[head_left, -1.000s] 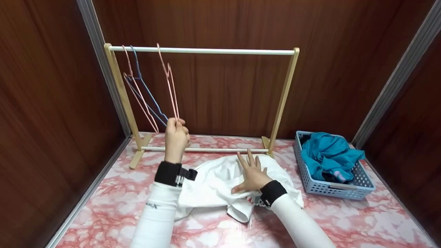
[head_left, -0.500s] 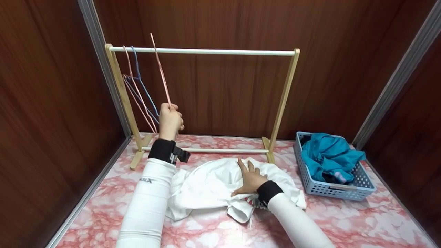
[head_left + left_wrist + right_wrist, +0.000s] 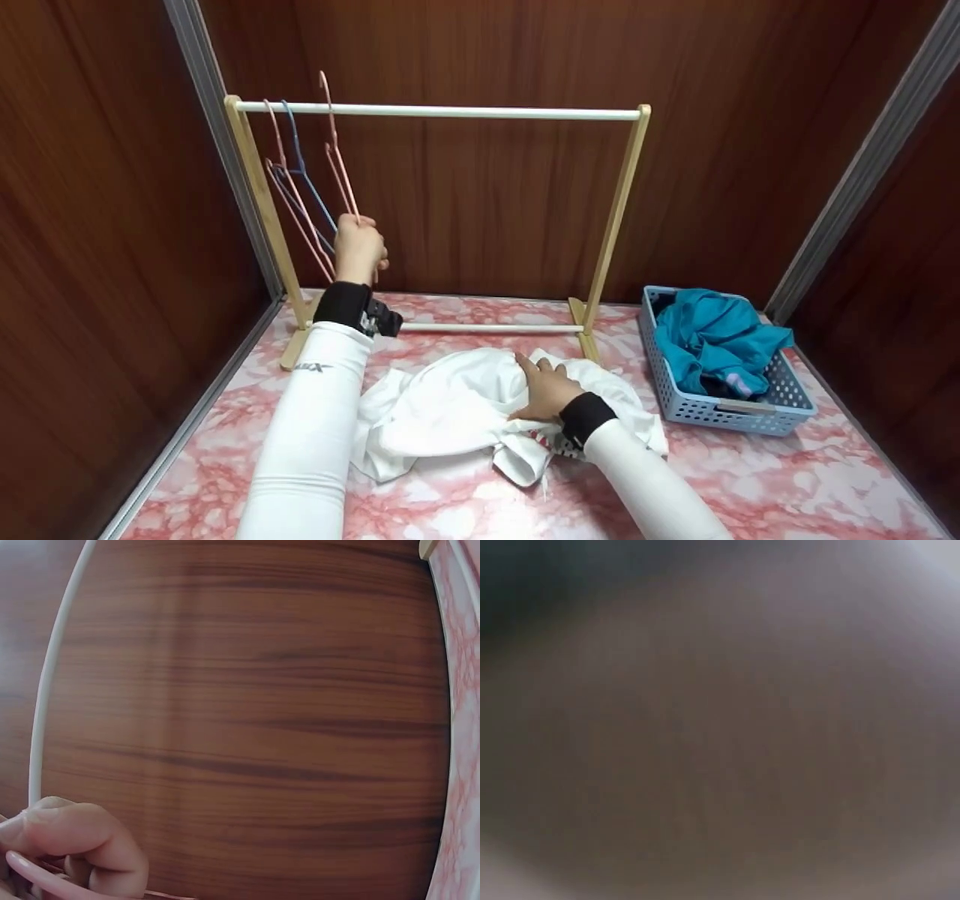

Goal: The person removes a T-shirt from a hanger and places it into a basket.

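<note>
My left hand [image 3: 359,246] grips a pink clothes hanger [image 3: 341,176] by its lower part. The hanger's hook rises above the white rail; whether it touches the rail I cannot tell. In the left wrist view, curled fingers [image 3: 90,844] hold the pink bar, with the white rail [image 3: 46,705] behind. Spread over a crumpled white garment [image 3: 457,405] on the table, my right hand [image 3: 551,391] rests with its fingers on the cloth. A patterned patch of the garment shows under that wrist. The right wrist view is a dark blur.
Another pink hanger [image 3: 296,193] and a blue hanger [image 3: 299,161] hang at the left end of the wooden-legged rack [image 3: 621,210]. A light blue basket [image 3: 739,420] with teal cloth [image 3: 712,337] stands at the right. Wood-look walls [image 3: 480,225] enclose the marbled table.
My left hand has moved up and left with the pink hanger, raising its hook above the rail. The right hand's fingers have bent slightly, and the garment's left part has shifted left.
</note>
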